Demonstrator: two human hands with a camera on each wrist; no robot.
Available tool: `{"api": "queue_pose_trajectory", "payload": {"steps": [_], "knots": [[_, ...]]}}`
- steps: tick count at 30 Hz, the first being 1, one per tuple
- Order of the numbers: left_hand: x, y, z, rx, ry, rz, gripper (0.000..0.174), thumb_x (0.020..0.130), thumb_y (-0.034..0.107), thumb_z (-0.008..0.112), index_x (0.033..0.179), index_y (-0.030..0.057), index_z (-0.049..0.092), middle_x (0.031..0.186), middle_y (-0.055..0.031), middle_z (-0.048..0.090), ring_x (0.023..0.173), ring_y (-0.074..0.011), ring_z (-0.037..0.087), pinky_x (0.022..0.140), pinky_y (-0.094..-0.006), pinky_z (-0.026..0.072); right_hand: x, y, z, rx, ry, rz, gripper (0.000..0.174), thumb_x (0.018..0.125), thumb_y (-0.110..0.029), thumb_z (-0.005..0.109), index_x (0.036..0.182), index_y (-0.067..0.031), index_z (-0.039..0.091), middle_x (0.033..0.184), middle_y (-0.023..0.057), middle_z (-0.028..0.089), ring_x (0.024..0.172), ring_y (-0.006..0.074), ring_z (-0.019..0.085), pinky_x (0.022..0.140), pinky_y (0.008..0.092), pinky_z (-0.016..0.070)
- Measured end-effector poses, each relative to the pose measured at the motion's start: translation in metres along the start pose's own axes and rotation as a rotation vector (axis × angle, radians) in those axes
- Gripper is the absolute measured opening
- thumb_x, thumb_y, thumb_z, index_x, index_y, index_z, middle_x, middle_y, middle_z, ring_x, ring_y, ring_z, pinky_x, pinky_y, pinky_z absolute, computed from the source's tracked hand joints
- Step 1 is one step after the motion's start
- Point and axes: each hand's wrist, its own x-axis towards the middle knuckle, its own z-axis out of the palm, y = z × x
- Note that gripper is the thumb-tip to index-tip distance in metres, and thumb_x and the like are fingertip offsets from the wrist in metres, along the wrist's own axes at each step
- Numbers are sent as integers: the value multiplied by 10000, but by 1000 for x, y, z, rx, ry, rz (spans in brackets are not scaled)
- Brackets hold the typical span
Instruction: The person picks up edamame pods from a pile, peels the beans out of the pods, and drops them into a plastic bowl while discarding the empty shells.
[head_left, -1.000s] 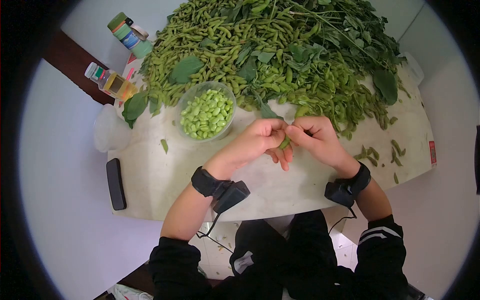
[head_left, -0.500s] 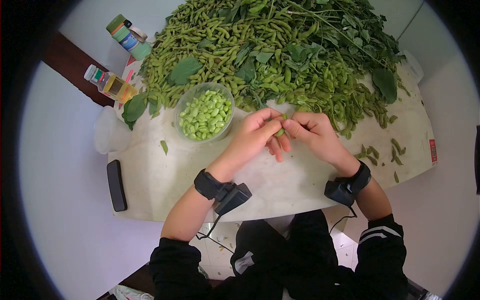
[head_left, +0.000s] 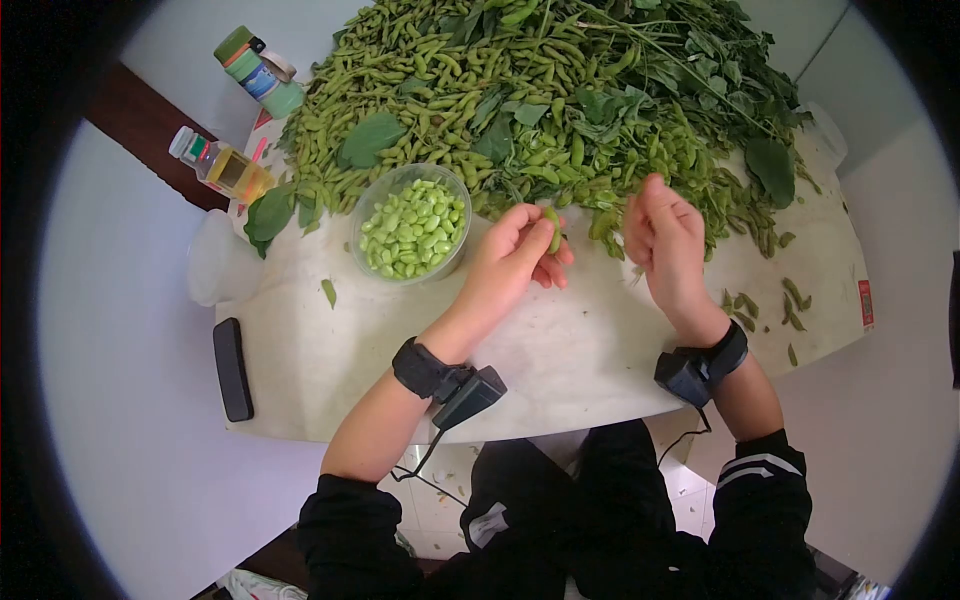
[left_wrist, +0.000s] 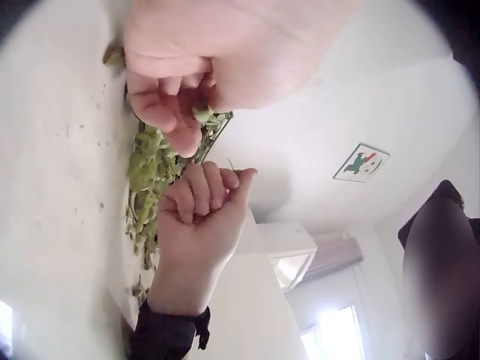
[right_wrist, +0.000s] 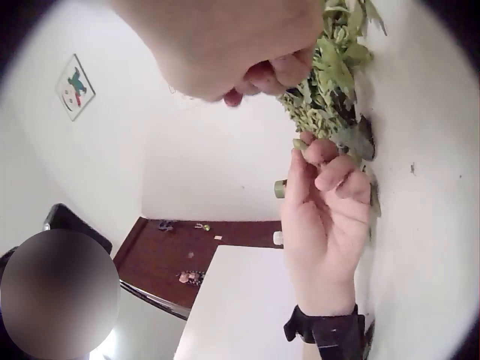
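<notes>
My left hand [head_left: 515, 248] pinches a green soybean pod [head_left: 551, 230] between thumb and fingers, just right of the tub of shelled beans. In the right wrist view the pod's green tip [right_wrist: 300, 144] pokes out past the thumb. My right hand [head_left: 670, 245] is raised apart from it, over the near edge of the pod pile, with its fingers curled and thumb against them. A thin green strand [left_wrist: 232, 166] shows at its thumb and forefinger in the left wrist view. Shelled green beans [head_left: 415, 228] fill much of the clear round tub [head_left: 463, 192].
A large heap of soybean pods [head_left: 440, 75] with leaves and stalks covers the table's far side. On the left stand an oil bottle [head_left: 225, 165], a green-capped bottle [head_left: 260, 75], a translucent container [head_left: 222, 258] and a black phone-like slab [head_left: 232, 368]. Loose pods [head_left: 793, 300] lie right.
The hands were together on the pod; my right hand has pulled away, up and to the right. My left hand keeps the pod and has shifted slightly left.
</notes>
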Motion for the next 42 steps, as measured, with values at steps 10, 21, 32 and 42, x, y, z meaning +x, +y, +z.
{"api": "queue_pose_trajectory", "payload": {"steps": [10, 21, 32, 42], "knots": [[-2, 2, 2, 46, -59, 8, 270, 909, 251, 423, 963, 4, 519, 687, -1, 492, 573, -71, 442, 530, -197, 378, -1, -3, 9, -141, -25, 30, 177, 890, -154, 450, 1021, -49, 508, 557, -55, 348, 424, 29, 257, 386, 187, 184], [-3, 0, -5, -106, -227, -65, 324, 881, 349, 448, 895, 32, 515, 683, -15, 507, 552, -82, 449, 506, -195, 369, -5, 3, 9, -400, -276, -172, 184, 820, -136, 569, 949, -5, 579, 752, 27, 595, 684, 57, 520, 622, 220, 421], [-7, -1, 4, 193, -113, 104, 232, 872, 231, 502, 837, 4, 535, 645, -40, 567, 515, -92, 537, 487, -208, 441, -10, 7, 9, -372, -201, -148, 134, 777, -106, 613, 824, 19, 598, 695, 32, 602, 625, 49, 508, 575, 204, 414], [-10, -2, 7, 660, 21, 275, 76, 795, 8, 475, 804, -10, 548, 616, -54, 569, 499, -113, 545, 456, -226, 436, -7, 9, 7, -450, -233, -116, 86, 730, -48, 608, 748, 35, 590, 603, 37, 580, 557, 54, 479, 511, 208, 388]]}}
